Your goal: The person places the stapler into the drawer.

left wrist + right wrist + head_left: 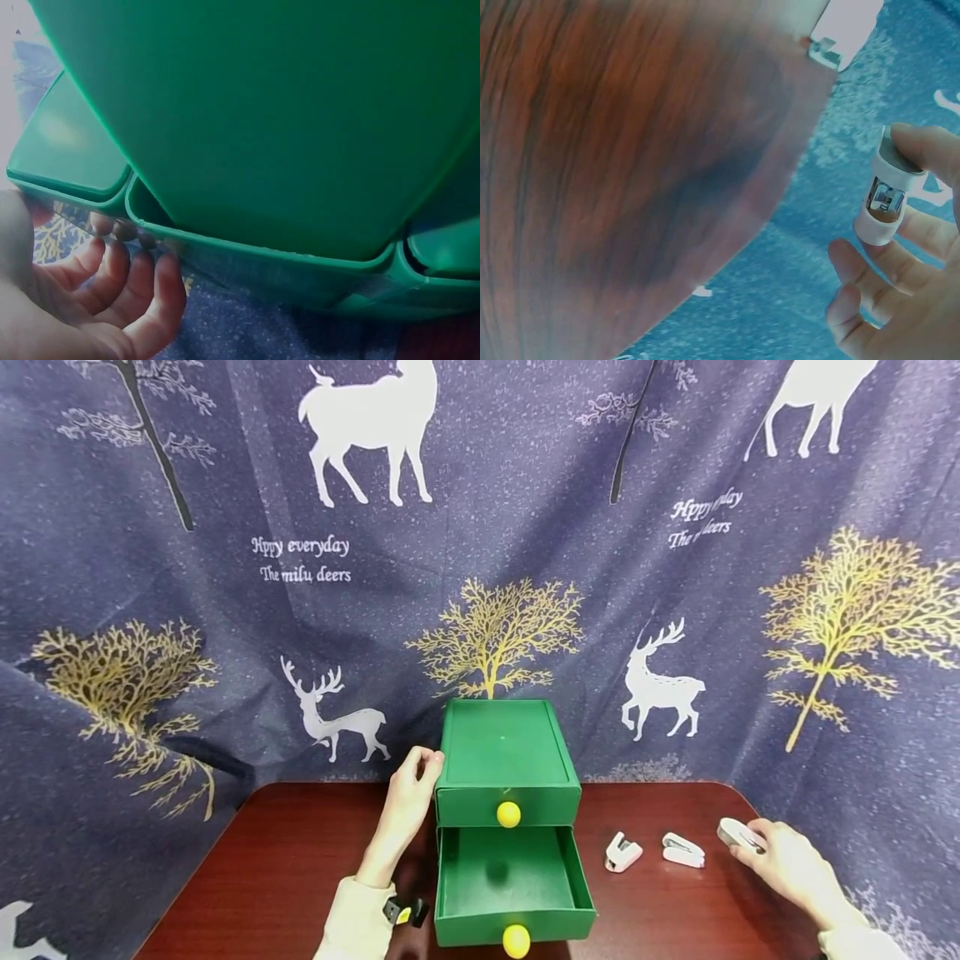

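Note:
My right hand (797, 866) pinches a small white stapler (741, 834) above the table's right end. In the right wrist view its end faces the camera, held between thumb and fingers. Two more small white staplers, one at left (622, 852) and one nearer the hand (683, 850), stand on the table. My left hand (409, 793) is at the left side of a green drawer cabinet (504, 742), its loosely bent fingers (163, 300) right at the side wall. The upper drawer is closed; the lower drawer (513, 929) is pulled out, with nothing visible inside.
Both drawers have round yellow knobs, upper (508, 814) and lower (517, 941). The reddish-brown table (285, 852) has rounded back corners. Behind it hangs a dark blue cloth (510, 527) printed with deer and trees. A small black device (405, 912) sits by the left wrist.

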Action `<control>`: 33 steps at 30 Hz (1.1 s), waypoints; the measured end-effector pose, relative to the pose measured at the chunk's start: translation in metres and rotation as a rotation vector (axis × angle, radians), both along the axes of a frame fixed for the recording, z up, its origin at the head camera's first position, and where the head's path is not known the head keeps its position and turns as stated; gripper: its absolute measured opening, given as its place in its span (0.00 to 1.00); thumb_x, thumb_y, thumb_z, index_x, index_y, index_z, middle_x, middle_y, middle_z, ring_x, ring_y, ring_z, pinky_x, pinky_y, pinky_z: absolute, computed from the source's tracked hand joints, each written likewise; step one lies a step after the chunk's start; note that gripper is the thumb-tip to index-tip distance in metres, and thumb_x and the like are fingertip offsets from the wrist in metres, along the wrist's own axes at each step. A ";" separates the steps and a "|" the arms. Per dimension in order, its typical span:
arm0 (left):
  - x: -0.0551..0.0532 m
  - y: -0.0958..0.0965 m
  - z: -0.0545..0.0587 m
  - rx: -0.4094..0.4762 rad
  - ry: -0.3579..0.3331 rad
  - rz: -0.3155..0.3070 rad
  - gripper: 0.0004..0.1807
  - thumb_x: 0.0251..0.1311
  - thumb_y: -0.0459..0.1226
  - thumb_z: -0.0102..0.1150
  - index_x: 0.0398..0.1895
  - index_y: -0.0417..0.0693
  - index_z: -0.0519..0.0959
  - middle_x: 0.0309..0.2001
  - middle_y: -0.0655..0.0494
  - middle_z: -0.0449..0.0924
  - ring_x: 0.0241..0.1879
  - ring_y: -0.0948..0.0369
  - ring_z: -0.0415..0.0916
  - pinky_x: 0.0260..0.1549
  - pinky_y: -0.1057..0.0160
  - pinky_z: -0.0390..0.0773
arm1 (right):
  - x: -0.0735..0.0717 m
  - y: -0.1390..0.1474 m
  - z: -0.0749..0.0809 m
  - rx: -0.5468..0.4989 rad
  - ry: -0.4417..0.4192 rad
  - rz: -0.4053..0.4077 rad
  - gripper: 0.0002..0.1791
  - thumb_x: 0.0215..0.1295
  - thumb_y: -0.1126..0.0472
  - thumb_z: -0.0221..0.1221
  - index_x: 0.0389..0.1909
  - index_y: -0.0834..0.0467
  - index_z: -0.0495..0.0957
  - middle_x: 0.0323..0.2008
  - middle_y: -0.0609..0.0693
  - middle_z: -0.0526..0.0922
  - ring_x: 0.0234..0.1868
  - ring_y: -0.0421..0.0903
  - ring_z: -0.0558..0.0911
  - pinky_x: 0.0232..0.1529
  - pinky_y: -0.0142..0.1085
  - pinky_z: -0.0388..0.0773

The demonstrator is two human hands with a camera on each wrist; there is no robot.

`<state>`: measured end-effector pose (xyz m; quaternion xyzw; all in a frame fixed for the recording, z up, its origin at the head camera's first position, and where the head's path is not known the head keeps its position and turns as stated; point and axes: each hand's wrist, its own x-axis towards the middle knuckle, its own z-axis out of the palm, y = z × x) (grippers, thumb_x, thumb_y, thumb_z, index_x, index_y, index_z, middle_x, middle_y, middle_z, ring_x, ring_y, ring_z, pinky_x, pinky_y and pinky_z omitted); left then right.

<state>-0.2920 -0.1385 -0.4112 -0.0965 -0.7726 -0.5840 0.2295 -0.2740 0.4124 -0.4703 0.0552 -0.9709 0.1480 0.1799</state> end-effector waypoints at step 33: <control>-0.001 0.000 0.000 -0.022 0.002 0.012 0.14 0.71 0.50 0.52 0.35 0.50 0.75 0.25 0.56 0.69 0.23 0.59 0.70 0.29 0.63 0.71 | 0.055 -0.115 0.047 -0.091 0.296 0.208 0.24 0.44 0.51 0.77 0.44 0.46 0.79 0.38 0.37 0.78 0.37 0.37 0.76 0.40 0.27 0.66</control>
